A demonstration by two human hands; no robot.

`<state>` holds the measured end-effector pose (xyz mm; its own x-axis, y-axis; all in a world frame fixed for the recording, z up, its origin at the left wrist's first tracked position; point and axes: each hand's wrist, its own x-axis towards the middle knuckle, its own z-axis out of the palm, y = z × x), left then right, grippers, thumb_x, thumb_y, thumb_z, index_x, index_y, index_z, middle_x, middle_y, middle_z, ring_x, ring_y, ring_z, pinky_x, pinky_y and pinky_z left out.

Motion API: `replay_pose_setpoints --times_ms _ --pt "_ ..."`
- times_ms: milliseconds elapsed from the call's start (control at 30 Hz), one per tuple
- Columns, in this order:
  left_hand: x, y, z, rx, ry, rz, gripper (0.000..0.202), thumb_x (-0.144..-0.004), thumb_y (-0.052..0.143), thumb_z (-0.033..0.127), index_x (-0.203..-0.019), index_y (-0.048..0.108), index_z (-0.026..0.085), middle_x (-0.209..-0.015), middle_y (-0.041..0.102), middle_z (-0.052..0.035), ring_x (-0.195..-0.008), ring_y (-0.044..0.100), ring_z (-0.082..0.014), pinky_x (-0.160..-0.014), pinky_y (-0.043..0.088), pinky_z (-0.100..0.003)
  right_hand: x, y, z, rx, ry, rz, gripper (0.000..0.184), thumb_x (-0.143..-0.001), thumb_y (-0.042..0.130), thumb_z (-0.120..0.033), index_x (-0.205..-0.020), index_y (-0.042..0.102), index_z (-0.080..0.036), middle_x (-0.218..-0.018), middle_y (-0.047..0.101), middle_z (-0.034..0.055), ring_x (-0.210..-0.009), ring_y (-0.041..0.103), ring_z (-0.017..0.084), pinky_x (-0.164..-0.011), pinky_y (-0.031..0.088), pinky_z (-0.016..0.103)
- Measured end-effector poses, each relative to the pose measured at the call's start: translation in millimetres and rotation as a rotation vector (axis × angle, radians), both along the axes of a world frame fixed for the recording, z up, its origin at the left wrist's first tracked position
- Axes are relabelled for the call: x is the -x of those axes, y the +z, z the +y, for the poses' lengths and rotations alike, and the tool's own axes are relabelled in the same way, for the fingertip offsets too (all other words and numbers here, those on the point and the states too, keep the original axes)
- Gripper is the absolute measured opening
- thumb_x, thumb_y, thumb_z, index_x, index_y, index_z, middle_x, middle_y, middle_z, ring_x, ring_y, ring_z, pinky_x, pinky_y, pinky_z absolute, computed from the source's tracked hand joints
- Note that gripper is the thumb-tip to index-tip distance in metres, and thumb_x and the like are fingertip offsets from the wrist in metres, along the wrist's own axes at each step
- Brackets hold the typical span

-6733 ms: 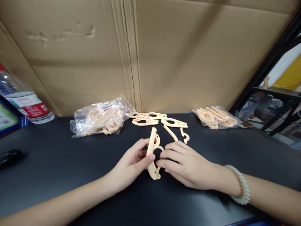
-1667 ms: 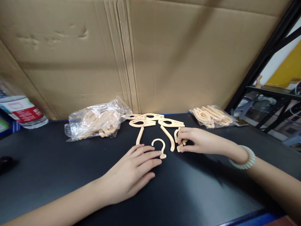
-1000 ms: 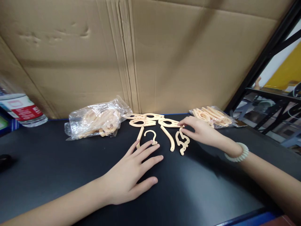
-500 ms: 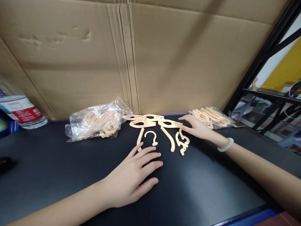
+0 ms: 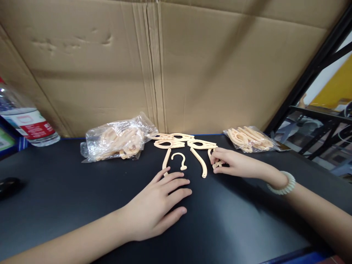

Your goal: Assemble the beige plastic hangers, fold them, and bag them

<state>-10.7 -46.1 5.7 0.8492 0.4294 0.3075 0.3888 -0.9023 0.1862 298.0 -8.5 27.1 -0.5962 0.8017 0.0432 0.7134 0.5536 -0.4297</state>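
Several peach plastic hanger parts lie on the black table (image 5: 68, 190). My left hand (image 5: 156, 207) rests flat on the table with fingers spread, its fingertips just short of a straight arm piece (image 5: 166, 161) and a small hook (image 5: 178, 160). My right hand (image 5: 233, 165), with a pale bead bracelet (image 5: 283, 185) on its wrist, has its fingers curled over a wavy clip piece (image 5: 214, 159). A curved arm piece (image 5: 200, 162) lies between the hands. Behind it, flat loop-shaped parts (image 5: 170, 143) lie in a row.
A clear bag of parts (image 5: 115, 141) lies at the back left, a smaller bag of parts (image 5: 249, 138) at the back right. A cardboard wall (image 5: 176, 66) stands behind. A plastic bottle (image 5: 24, 123) lies far left, a dark object (image 5: 9, 185) at the left edge.
My right hand reached back toward the right bag, then drew in and closed its fingers on the wavy clip piece. The left hand stayed flat in place.
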Motion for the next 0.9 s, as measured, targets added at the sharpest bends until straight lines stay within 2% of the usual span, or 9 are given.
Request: replay_pose_setpoints --times_ms 100,200,267,400,500,600,700,900 --pt "0 0.5 1 -0.008 -0.004 -0.004 0.033 -0.094 0.052 0.026 -0.126 0.059 0.025 -0.13 0.063 -0.0084 -0.127 0.051 -0.0281 -0.112 0.032 -0.052 -8 -3.1 9 -0.021 -0.004 0.045 0.016 -0.09 0.059 -0.034 -0.091 0.057 -0.018 -0.092 0.056 0.004 -0.078 0.054 0.016 -0.068 0.046 0.029" --pt "0 0.3 1 -0.039 0.018 -0.002 0.032 -0.094 0.052 0.026 -0.125 0.058 0.023 -0.13 0.062 -0.0093 -0.126 0.051 -0.0288 -0.108 0.037 -0.05 -7 -3.0 8 -0.098 -0.017 0.073 0.021 -0.089 0.061 -0.037 -0.098 0.058 -0.019 -0.099 0.055 0.006 -0.083 0.055 0.018 -0.073 0.048 0.031" --pt "-1 -0.8 0 -0.081 0.076 -0.021 0.032 -0.093 0.051 0.024 -0.123 0.058 0.02 -0.127 0.061 -0.0116 -0.122 0.051 -0.0295 -0.104 0.042 -0.049 1 -1.4 2 -0.184 -0.005 0.087 0.022 -0.09 0.061 -0.036 -0.104 0.058 -0.019 -0.102 0.056 0.007 -0.087 0.056 0.019 -0.076 0.048 0.032" --pt "-2 -4.1 -2 -0.157 0.2 -0.086 0.023 -0.089 0.051 0.022 -0.11 0.059 0.016 -0.119 0.059 -0.0143 -0.116 0.052 -0.031 -0.097 0.048 -0.049 25 -0.6 -17 -0.307 0.112 0.001 0.016 -0.094 0.056 -0.029 -0.104 0.062 -0.019 -0.095 0.062 0.0064 -0.089 0.057 0.02 -0.081 0.047 0.034" --pt "-3 -4.4 -2 -0.115 0.237 -0.091 0.015 -0.087 0.051 0.022 -0.1 0.057 0.017 -0.112 0.06 -0.0137 -0.112 0.054 -0.0304 -0.093 0.053 -0.047 36 -6.1 -22 -0.363 0.141 -0.091 0.017 -0.097 0.051 -0.027 -0.101 0.065 -0.019 -0.098 0.063 0.0081 -0.09 0.058 0.02 -0.082 0.048 0.036" --pt "-4 -3.3 -1 -0.074 0.255 -0.067 0.015 -0.087 0.051 0.023 -0.099 0.055 0.016 -0.109 0.062 -0.0144 -0.108 0.058 -0.0301 -0.089 0.056 -0.046 33 -13.4 -16 -0.4 0.106 -0.084 0.02 -0.098 0.048 -0.026 -0.1 0.067 -0.018 -0.1 0.062 0.0089 -0.089 0.059 0.02 -0.081 0.05 0.035" --pt "-4 -4.0 -1 -0.099 0.262 -0.053 0.015 -0.088 0.051 0.024 -0.099 0.056 0.015 -0.114 0.064 -0.0164 -0.117 0.056 -0.0327 -0.094 0.055 -0.048 27 -18.3 -9 -0.412 0.076 -0.052 0.02 -0.098 0.048 -0.026 -0.102 0.067 -0.018 -0.1 0.062 0.0085 -0.089 0.06 0.02 -0.08 0.05 0.035" --pt "-2 -9.0 -1 -0.105 0.278 -0.055 0.016 -0.088 0.051 0.027 -0.099 0.055 0.016 -0.118 0.065 -0.0157 -0.122 0.054 -0.0322 -0.095 0.054 -0.047 32 -18.6 -13 -0.397 0.088 0.018 0.019 -0.096 0.053 -0.03 -0.104 0.065 -0.017 -0.097 0.063 0.0082 -0.089 0.059 0.02 -0.08 0.049 0.035"
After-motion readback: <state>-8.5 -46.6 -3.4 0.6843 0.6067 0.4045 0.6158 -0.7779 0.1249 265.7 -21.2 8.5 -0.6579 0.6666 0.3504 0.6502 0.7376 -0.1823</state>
